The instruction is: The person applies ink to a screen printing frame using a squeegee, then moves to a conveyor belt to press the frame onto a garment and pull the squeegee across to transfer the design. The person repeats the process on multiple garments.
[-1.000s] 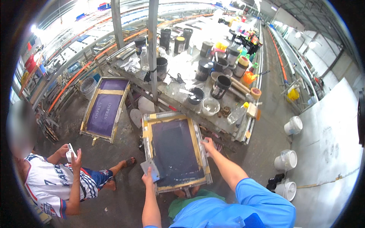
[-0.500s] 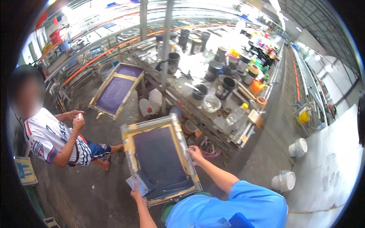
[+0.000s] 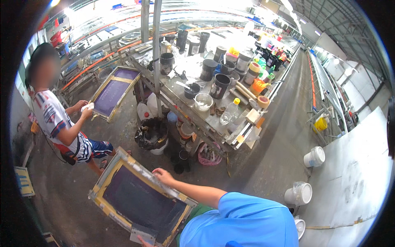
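Note:
A screen printing frame [image 3: 140, 201] hangs tilted in front of my body, its dark mesh edged with yellowish tape and a worn grey rim. My right hand [image 3: 164, 177] grips its far right side, fingers bent over the rim. At the near edge, a flat grey plate [image 3: 142, 234], like a scraper, lies against the frame's corner. My left hand [image 3: 143, 242] presses on that plate; only a few of its fingers show, and the picture's lower edge cuts off the rest.
At left stands a co-worker [image 3: 61, 123] holding something white, beside a leaning purple screen frame [image 3: 114, 94]. A bench [image 3: 193, 111] carries several ink tubs and a clear bottle [image 3: 230, 112]. Below it are a black-lined bin [image 3: 151, 133] and a pink basket [image 3: 209, 154]. White buckets [image 3: 314, 156] line the right wall.
The screen frame has swung left and lower, turning so its top points further left. Both my hands moved with it. The co-worker's hands now appear beside the purple frame.

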### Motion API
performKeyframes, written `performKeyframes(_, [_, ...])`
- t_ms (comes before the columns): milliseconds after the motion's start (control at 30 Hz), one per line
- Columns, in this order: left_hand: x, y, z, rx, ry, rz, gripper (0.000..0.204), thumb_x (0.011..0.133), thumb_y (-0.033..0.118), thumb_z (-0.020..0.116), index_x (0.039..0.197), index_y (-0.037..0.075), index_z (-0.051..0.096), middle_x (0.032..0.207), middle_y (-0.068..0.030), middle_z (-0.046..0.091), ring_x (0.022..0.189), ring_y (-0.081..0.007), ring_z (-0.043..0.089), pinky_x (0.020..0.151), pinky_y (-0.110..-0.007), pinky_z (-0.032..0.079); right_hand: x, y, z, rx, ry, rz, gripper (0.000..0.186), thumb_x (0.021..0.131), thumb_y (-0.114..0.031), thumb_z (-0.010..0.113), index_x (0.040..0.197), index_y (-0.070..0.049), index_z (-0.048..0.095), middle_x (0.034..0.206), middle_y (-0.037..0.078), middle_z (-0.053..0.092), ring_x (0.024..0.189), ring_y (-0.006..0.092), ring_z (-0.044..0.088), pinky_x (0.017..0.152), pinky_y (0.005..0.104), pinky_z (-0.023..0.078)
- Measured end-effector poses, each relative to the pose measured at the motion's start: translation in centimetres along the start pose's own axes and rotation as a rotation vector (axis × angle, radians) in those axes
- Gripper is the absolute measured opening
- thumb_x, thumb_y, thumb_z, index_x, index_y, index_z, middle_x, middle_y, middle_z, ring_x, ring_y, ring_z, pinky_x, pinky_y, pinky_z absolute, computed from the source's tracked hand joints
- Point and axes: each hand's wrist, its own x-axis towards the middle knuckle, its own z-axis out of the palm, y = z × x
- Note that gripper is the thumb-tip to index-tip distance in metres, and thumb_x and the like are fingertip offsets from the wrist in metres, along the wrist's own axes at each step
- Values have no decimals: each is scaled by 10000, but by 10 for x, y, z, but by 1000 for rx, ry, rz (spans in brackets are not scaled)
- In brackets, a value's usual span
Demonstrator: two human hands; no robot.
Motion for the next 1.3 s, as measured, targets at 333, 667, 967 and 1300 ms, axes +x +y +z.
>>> performKeyframes(333, [-19,-17,-26,-132,128,28,858,853,614,665,1357,-62,502,1319,-193,556,1172,-310,563,998,-462,448,-32,-47,113,-107,-280,-22,401,915,-144,477,1289,-210,603,1222,143,664,1121,314,631,956,425,472])
performKeyframes(667, [42,-25,-128,-461,242,126,778,886,550,672,1303,-94,536,1244,-184,604,1099,-293,601,953,-432,479,-23,-68,269,-291,-441,-148,412,911,-173,516,1313,-222,590,1331,61,619,1170,282,612,1000,417,474])
performKeyframes(967, [139,43,-272,-698,394,78,713,852,505,744,1206,-92,584,1161,-156,653,995,-278,657,851,-415,528,14,-110,494,-316,-587,-179,401,913,-208,574,1313,-218,581,1224,150,661,1097,309,654,955,424,493])
performKeyframes(1300, [218,54,-285,-797,428,-2,723,836,486,761,1234,-87,572,1194,-184,648,1021,-306,658,889,-432,530,49,-128,583,-458,-706,-177,483,892,-274,632,1363,-254,528,1218,164,660,1120,332,634,967,434,488])
